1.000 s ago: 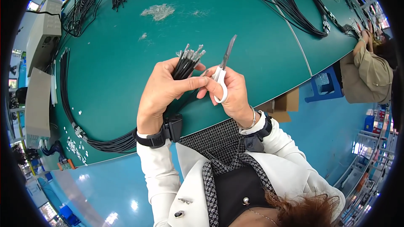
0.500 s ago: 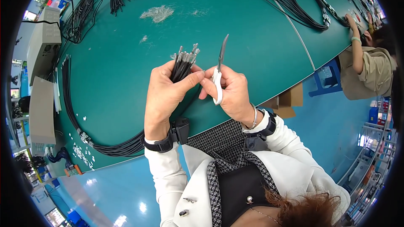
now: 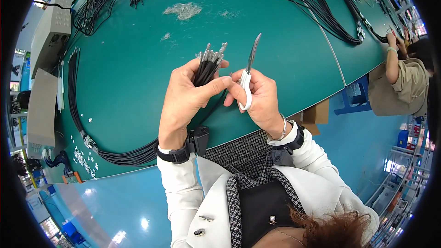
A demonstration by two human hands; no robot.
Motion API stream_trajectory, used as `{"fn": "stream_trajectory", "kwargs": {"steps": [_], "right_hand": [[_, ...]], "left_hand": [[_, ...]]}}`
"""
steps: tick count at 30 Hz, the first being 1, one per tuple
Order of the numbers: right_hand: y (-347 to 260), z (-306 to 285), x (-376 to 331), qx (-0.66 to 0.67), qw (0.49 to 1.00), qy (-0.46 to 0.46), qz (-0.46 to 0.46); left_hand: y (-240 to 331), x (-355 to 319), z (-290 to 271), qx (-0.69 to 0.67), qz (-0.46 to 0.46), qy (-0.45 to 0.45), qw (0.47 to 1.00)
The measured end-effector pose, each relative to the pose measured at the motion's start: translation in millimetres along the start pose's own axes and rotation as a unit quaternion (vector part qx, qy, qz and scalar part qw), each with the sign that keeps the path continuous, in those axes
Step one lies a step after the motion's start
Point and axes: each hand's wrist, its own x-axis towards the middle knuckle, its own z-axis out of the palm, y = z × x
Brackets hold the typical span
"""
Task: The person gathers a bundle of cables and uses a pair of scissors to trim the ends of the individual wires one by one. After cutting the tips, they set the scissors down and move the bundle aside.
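Head view, the only one. Left hand (image 3: 178, 96) wrapped round a black cable bundle (image 3: 206, 71) above the near edge of the green table (image 3: 138, 69). Fingers behind, thumb across the front, closed with no visible slack. Bundle upright, slightly fanned; its silvery stripped ends stand clear above the fist, probably so each tip stays in sight and reachable.

Right hand (image 3: 262, 97) curled round white-handled scissors (image 3: 246, 79), fingers closed about the grips. Blades look together, pointing to the table's far side, apart from the bundle; likely parked in the palm to free thumb and forefinger. Those tips meet just beside the left thumb tip; whether they pinch a strand, cannot tell.

Bundle lies within the left-hand grip, just left of the right fingertips. A thin dark cable passes below the hands.

Toward the table's far edge, a pile of pale clippings (image 3: 184, 11). By the near-left corner, a curved cable loop (image 3: 126, 157) follows the edge, white bits (image 3: 82, 160) scattered just beside.
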Motion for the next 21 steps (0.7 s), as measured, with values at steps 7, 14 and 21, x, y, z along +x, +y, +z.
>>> {"fn": "stream_trajectory", "kwargs": {"steps": [7,14,21], "right_hand": [[-1,1,0,-0.058,0.998,0.007,-0.03],[-3,-1,5,-0.004,1.0,-0.014,0.019],[-12,0,9,-0.018,0.999,0.007,-0.026]], "left_hand": [[-3,0,4,0.056,-0.014,0.021,0.998],[-10,5,1,0.053,0.01,0.035,0.998],[-12,4,1,0.033,0.018,0.031,0.999]]}}
